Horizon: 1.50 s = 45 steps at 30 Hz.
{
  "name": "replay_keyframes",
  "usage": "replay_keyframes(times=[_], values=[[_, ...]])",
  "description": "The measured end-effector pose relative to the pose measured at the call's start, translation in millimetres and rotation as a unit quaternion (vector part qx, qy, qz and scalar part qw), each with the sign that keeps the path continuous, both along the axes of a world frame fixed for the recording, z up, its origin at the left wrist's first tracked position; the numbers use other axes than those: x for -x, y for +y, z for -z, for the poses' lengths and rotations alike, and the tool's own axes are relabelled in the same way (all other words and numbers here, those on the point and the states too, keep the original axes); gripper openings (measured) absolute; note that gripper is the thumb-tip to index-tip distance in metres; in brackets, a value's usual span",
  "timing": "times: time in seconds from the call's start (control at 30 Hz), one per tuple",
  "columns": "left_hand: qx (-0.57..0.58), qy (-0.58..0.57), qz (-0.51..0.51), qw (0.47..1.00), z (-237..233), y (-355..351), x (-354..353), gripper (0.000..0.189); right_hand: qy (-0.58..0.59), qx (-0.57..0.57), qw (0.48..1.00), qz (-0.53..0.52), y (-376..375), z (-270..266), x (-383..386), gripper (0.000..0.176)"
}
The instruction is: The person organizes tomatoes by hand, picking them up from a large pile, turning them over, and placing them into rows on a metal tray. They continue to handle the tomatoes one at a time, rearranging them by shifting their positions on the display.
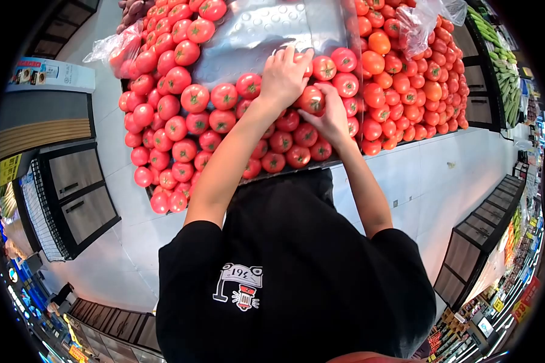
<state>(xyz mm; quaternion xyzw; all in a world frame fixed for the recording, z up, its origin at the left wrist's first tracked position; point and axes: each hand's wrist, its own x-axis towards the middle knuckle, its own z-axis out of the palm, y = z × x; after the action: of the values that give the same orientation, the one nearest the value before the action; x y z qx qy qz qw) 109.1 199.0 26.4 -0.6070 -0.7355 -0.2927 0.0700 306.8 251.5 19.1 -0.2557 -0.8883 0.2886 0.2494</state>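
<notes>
My left hand (283,75) reaches into the tomato display, its fingers curled over a red tomato (307,65) that they partly hide. Just below and to the right, my right hand (331,118) is closed around another tomato (312,98), with the stem end showing. Right beside the hands lie more tomatoes, one (324,68) above my right hand and one (346,85) to its right. Several rows of red tomatoes (224,95) spread to the left and below my hands.
Behind the front rows lies a bare metal display surface (248,45). A divider (356,78) separates a second tomato heap (406,85) on the right. Plastic bags (419,27) rest on the tomatoes. Green vegetables (501,60) stand farther right, and wooden cabinets (79,187) at left.
</notes>
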Motion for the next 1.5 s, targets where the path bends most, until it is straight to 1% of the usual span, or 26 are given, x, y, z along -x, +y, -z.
replay_keyframes(times=[0.03, 0.07, 0.17, 0.2, 0.27, 0.3, 0.37, 0.4, 0.47, 0.57, 0.6, 0.7, 0.8, 0.9, 1.0, 1.07, 1.1, 1.13, 1.23, 1.27, 1.37, 1.5], values=[[0.056, -0.022, 0.007, 0.998, -2.4, 6.1, 4.4, 0.073, -0.017, -0.039, 0.999, -0.014, 5.1, -0.2, 0.2, 0.082], [0.08, -0.017, 0.006, 0.997, -1.2, 9.2, 7.4, 0.072, -0.009, -0.051, 0.998, -0.027, 9.3, -0.5, 0.0, 0.084], [0.132, -0.008, 0.043, 0.99, -1.9, 15.1, 20.8, 0.071, 0.001, -0.063, 0.997, -0.049, 18.8, -3.6, 1.5, 0.08], [0.092, -0.025, 0.053, 0.994, -0.6, 17.0, 24.4, 0.066, 0.01, -0.074, 0.995, -0.063, 22.6, -3.7, 4.3, 0.08], [0.089, -0.06, 0.031, 0.994, 2.2, 16.8, 31.1, 0.07, 0.028, -0.095, 0.991, -0.092, 31.8, -4.8, 11.7, 0.079], [0.086, -0.076, 0.02, 0.993, -0.1, 16.2, 35.5, 0.072, 0.015, -0.094, 0.991, -0.096, 35.6, -7.6, 16.1, 0.079], [0.038, -0.125, -0.041, 0.991, -4.3, 15.0, 47.8, 0.071, -0.01, -0.093, 0.99, -0.106, 41.9, -12.7, 26.3, 0.079], [0.018, -0.117, -0.062, 0.991, -7.1, 13.6, 53.5, 0.071, -0.024, -0.09, 0.989, -0.114, 46.8, -11.0, 29.4, 0.076], [-0.001, -0.098, -0.097, 0.991, -11.8, 7.6, 62.4, 0.072, -0.037, -0.142, 0.977, -0.154, 59.9, -8.1, 39.5, 0.074], [0.035, 0.003, -0.13, 0.991, -18.3, -4.3, 67.5, 0.072, -0.074, -0.205, 0.957, -0.189, 69.8, -15.7, 50.5, 0.071], [0.062, 0.02, -0.14, 0.988, -18.6, -9.5, 67.8, 0.072, -0.085, -0.218, 0.951, -0.201, 74.6, -20.8, 54.2, 0.071], [0.076, 0.051, -0.16, 0.983, -18.9, -20.1, 63.2, 0.07, -0.112, -0.238, 0.933, -0.247, 90.0, -24.1, 62.2, 0.071], [-0.053, 0.139, -0.119, 0.982, -20.6, -26.9, 43.9, 0.066, -0.129, -0.24, 0.918, -0.287, 100.5, -37.7, 67.8, 0.072], [-0.054, 0.038, -0.027, 0.997, -9.6, -30.1, 2.5, 0.067, -0.105, -0.24, 0.918, -0.298, 110.0, -31.9, 69.3, 0.069], [-0.002, 0.063, -0.037, 0.997, 5.7, -23.2, -10.6, 0.07, -0.113, -0.259, 0.919, -0.275, 119.2, -33.8, 65.4, 0.062], [0.0, 0.066, -0.05, 0.997, 14.7, -15.5, -9.8, 0.072, -0.143, -0.294, 0.909, -0.258, 126.1, -36.7, 60.1, 0.059], [0.002, 0.066, -0.056, 0.996, 13.9, -11.5, -10.2, 0.072, -0.159, -0.31, 0.904, -0.249, 127.5, -37.9, 56.6, 0.057], [0.018, 0.049, -0.052, 0.997, 13.0, -7.4, -10.0, 0.071, -0.151, -0.323, 0.899, -0.253, 129.6, -38.2, 56.9, 0.051], [0.083, 0.026, -0.036, 0.996, 7.1, -1.0, -10.1, 0.068, -0.227, -0.332, 0.885, -0.235, 128.5, -42.6, 60.3, 0.049], [0.083, 0.018, -0.038, 0.996, 6.2, 0.2, -10.4, 0.063, -0.242, -0.343, 0.876, -0.239, 130.5, -44.0, 62.1, 0.048], [0.054, 0.009, -0.055, 0.997, 4.5, 1.2, -13.1, 0.062, -0.255, -0.325, 0.876, -0.249, 136.8, -49.5, 63.5, 0.049], [0.055, 0.054, -0.079, 0.994, 11.9, 6.5, -17.1, 0.056, -0.24, -0.333, 0.878, -0.246, 138.0, -46.9, 61.5, 0.048]])
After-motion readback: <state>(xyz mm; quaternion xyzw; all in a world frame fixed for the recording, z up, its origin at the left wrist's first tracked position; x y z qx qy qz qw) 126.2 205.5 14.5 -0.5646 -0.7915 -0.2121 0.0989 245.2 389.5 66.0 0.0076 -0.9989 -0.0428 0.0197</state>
